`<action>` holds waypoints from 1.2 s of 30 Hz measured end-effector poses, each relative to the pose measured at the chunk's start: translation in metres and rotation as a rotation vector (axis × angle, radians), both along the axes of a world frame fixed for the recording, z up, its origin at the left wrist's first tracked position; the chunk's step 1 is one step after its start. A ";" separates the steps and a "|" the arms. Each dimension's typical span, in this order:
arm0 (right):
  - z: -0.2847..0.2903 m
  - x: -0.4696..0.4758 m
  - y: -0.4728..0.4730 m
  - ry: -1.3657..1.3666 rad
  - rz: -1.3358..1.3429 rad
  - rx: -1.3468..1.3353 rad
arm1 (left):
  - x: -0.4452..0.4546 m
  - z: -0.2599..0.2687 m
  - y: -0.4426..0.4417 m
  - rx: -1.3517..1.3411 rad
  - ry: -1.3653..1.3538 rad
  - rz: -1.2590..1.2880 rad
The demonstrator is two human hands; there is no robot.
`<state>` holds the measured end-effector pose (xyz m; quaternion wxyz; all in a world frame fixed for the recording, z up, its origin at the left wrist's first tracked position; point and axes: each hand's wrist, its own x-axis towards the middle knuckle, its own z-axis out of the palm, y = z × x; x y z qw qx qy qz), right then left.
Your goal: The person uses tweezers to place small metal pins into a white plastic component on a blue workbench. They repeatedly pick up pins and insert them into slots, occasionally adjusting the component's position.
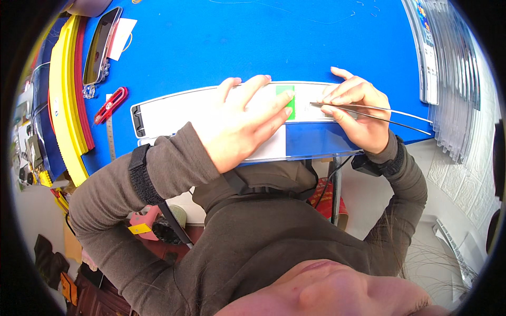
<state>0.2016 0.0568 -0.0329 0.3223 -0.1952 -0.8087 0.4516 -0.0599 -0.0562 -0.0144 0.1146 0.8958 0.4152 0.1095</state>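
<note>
My left hand [253, 118] rests with spread fingers on a long white strip-shaped case [178, 104]. Two of its fingertips touch a green piece [285, 94] on the strip. My right hand [359, 106] pinches metal tweezers [371, 111] between thumb and fingers. Their tips lie over the white strip, right of the green piece, near small printed marks; whether the tips hold anything cannot be told. A clear plastic cover [320, 138] extends along the near side of the strip, with a white sheet under its left part.
The blue mat [237, 43] carries a red utility knife [111, 104], a steel ruler [110, 138] and a smartphone [102, 47] at left. Yellow foam strips [65, 98] stand at the left edge. Clear plastic cases [454, 79] are stacked at right. Fish hooks [353, 13] with thin line lie at the far side.
</note>
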 end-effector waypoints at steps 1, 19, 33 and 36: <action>0.000 -0.001 0.000 0.006 0.005 -0.002 | 0.000 0.000 0.000 -0.005 -0.003 0.001; -0.004 -0.002 0.000 -0.022 0.012 0.045 | -0.001 0.004 -0.001 0.021 0.072 -0.010; -0.003 -0.004 -0.001 -0.032 -0.008 0.069 | -0.001 0.004 -0.001 0.027 0.083 -0.008; -0.004 -0.004 -0.001 -0.024 -0.006 0.072 | 0.000 0.004 -0.001 0.024 0.086 -0.009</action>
